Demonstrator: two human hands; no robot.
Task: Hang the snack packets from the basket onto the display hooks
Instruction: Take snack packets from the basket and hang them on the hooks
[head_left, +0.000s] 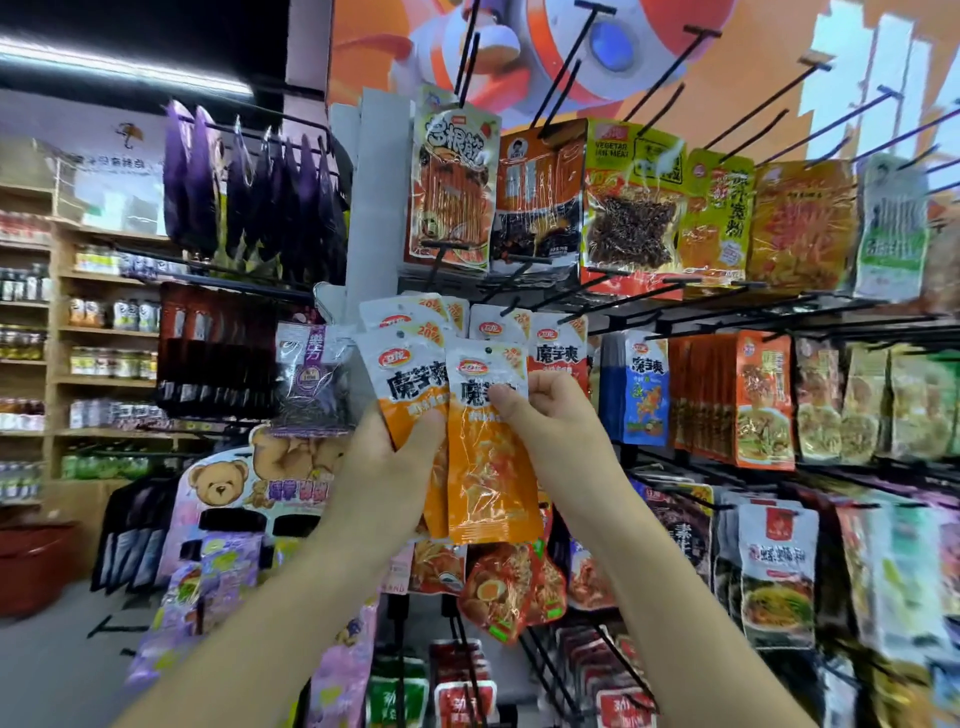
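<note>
Far left of the frame: wooden shelves (104, 332) of jars and bottles, blurred. Below them is a red tub (31, 561) of smooth plastic, maybe the basket, cannot tell, contents not visible. Upper left, glossy purple pouches (249, 192) hang in a dense row. Lower down stands a bear-print card display (218, 483), flat and matte. Centre-left, the left hand (384, 467) grips a white-and-orange packet (410, 384) by its lower half, thumb across the front. More may be stacked behind it, hard to say. Just beside it and overlapping its edge, the front packet (488, 467) is pinched near its upper middle by the right hand (550, 415), thumb on the front, fingers curled behind. It is a flat rectangular plastic pouch, crinkly and shiny, with a white top, an orange lower part and a small punched hole near the top edge. It is on no hook yet, held up in front of the middle row. Behind it, hung packets (558, 348) of the same kind already sit in that row, so the job looks partly done, with at least the ones in hand left. Right of centre, the rack is packed with crinkled foil pouches (800, 223). Upper right, several thin straight black wire hooks (769, 104) stand bare.
</note>
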